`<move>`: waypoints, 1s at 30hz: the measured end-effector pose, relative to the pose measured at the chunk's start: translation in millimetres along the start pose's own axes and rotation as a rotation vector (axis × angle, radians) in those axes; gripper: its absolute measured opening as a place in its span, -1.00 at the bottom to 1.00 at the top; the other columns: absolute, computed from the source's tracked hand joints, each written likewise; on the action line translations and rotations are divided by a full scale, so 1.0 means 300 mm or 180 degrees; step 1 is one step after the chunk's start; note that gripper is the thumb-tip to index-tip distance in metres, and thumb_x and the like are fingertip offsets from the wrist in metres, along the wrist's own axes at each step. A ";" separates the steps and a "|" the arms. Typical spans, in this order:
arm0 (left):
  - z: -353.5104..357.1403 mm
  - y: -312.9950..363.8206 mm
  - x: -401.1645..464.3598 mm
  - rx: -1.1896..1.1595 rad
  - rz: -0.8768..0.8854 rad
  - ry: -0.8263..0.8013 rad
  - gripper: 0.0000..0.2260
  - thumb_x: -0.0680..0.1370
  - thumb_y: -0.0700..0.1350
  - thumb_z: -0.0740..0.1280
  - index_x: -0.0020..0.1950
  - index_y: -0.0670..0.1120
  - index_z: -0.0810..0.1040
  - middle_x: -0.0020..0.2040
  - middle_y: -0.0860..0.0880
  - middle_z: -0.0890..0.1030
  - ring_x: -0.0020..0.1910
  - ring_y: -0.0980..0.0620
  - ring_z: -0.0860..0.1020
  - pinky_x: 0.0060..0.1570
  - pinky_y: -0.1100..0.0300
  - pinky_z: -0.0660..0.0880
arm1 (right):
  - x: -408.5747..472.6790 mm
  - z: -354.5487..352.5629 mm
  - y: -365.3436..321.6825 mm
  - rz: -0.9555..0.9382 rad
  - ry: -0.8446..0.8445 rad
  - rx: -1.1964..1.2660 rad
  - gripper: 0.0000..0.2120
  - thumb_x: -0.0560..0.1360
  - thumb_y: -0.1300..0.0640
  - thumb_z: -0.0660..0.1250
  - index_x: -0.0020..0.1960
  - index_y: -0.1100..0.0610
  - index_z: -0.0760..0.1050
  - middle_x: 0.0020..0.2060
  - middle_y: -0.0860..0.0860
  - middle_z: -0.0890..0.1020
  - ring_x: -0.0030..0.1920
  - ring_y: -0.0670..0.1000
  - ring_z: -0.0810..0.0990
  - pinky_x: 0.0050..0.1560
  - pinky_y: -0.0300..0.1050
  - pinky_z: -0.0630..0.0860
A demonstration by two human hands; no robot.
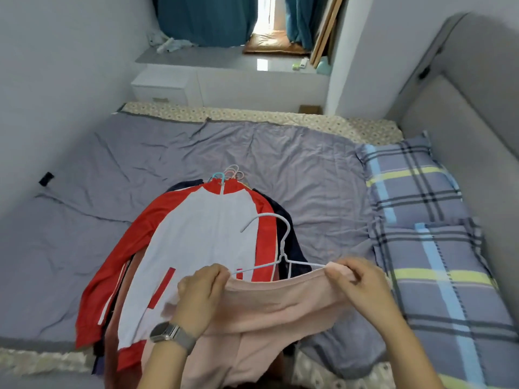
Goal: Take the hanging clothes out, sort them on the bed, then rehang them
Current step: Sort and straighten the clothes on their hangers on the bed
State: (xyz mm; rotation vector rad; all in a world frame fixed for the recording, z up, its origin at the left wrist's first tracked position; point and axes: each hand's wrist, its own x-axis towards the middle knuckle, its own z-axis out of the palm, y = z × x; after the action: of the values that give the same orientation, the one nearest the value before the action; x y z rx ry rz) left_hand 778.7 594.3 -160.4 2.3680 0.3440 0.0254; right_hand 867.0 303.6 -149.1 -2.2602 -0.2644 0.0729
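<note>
A pile of hung clothes lies on the bed [295,169], topped by a red and white jacket [196,234]; several hanger hooks [233,174] stick out at its far end. In front of it I hold a pink garment [275,304] with a pale blue hanger [283,248] partly inside its top opening. My left hand [200,293], with a watch on the wrist, grips the garment's left top edge. My right hand [356,279] pinches the right top edge over the hanger's end.
Two plaid pillows [415,186] lie along the right side by a grey padded headboard [463,113]. A white cabinet [165,85] and a window ledge with teal curtains [207,21] stand beyond the bed. A small dark object [46,178] lies at the left wall.
</note>
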 end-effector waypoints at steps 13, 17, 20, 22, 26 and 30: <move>0.082 0.323 -0.308 -0.0111 0.1037 -0.0196 -0.65 0.45 0.27 -0.04 -0.29 0.09 0.37 -0.33 0.12 0.49 -0.21 0.11 0.47 -0.09 0.09 0.23 | -0.528 -0.318 -0.004 0.0418 0.1068 -0.0263 -0.87 0.43 0.05 0.43 -0.15 -0.18 0.55 -0.14 -0.19 0.63 -0.06 -0.15 0.56 0.01 -0.15 0.48; 0.151 0.501 -0.356 -0.0569 0.1267 -0.0359 -0.70 0.49 0.20 0.06 -0.31 0.06 0.38 -0.36 0.12 0.48 -0.29 0.19 0.45 -0.12 0.07 0.29 | -0.618 -0.526 -0.031 0.0384 0.1608 -0.0636 -0.83 0.42 0.18 0.46 -0.16 -0.07 0.56 -0.17 -0.07 0.64 -0.09 -0.12 0.53 0.02 -0.25 0.41; 0.150 0.599 -0.350 -0.0936 0.1351 -0.0386 -0.73 0.51 0.15 0.14 -0.28 0.03 0.42 -0.32 0.16 0.51 -0.31 0.19 0.45 -0.09 0.00 0.39 | -0.634 -0.662 -0.095 0.0181 0.1915 -0.0917 -0.90 0.41 0.14 0.46 -0.15 -0.04 0.60 -0.19 -0.09 0.63 -0.09 -0.03 0.56 0.06 -0.07 0.44; 0.145 0.628 -0.328 -0.0982 0.1401 -0.0384 -0.76 0.52 0.15 0.16 -0.25 0.07 0.44 -0.30 0.19 0.52 -0.29 0.22 0.46 -0.08 0.03 0.41 | -0.638 -0.709 -0.120 0.0107 0.1880 -0.1024 -0.97 0.43 0.08 0.44 -0.13 -0.01 0.61 -0.19 -0.12 0.61 -0.08 -0.08 0.53 0.08 -0.06 0.42; 0.190 0.630 -0.303 -0.1012 0.1341 -0.0611 -0.79 0.57 0.09 0.20 -0.22 0.08 0.49 -0.27 0.22 0.56 -0.25 0.26 0.49 -0.01 0.00 0.41 | -0.625 -0.712 -0.076 0.0061 0.1791 -0.1057 -0.94 0.44 -0.04 0.38 -0.17 -0.17 0.51 -0.22 -0.23 0.57 -0.09 -0.03 0.53 0.09 0.15 0.43; 0.280 0.630 -0.236 -0.1051 0.1107 -0.0748 -0.76 0.50 0.15 0.18 -0.23 0.06 0.50 -0.30 0.17 0.55 -0.30 0.22 0.48 -0.01 -0.07 0.42 | -0.544 -0.716 0.037 0.0113 0.1644 -0.0960 -0.94 0.42 -0.04 0.38 -0.19 -0.17 0.50 -0.26 -0.24 0.56 -0.15 -0.05 0.51 0.07 0.17 0.42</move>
State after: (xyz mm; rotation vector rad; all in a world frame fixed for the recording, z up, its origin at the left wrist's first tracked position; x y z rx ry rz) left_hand 765.4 388.2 -88.4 2.0478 -0.1760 -0.0304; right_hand 739.7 100.8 -24.3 -2.4847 0.0461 -0.5592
